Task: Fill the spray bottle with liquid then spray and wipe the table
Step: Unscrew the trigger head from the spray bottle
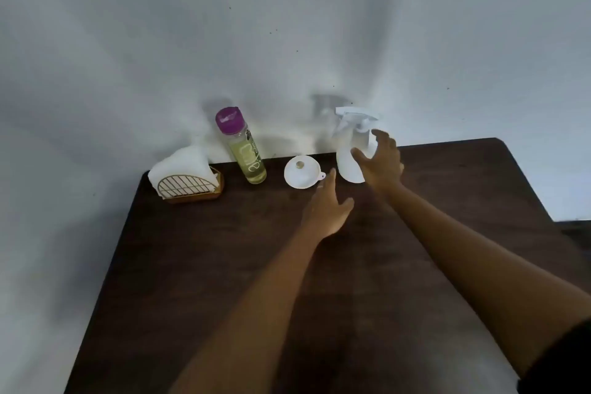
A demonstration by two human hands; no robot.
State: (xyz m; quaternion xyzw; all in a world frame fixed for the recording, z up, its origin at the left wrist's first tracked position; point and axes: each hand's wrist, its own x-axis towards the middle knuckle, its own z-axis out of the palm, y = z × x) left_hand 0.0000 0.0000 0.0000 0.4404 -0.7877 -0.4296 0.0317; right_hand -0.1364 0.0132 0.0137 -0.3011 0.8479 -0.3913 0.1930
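Observation:
A white spray bottle point(350, 153) stands upright at the far edge of the dark wooden table point(224, 265). My right hand point(380, 161) is spread open just in front of the bottle, thumb and fingers on either side of its body, not closed on it. My left hand point(326, 208) hovers open over the table, fingers pointing at the gap between the bottle and a white funnel point(300, 171). Left of the funnel, wide end down, stands a clear bottle point(246, 147) with yellowish liquid and a purple cap.
A gold wire holder with white napkins point(184, 177) sits at the far left corner of the table. A pale wall rises directly behind the table's far edge. The table's left edge runs diagonally toward me.

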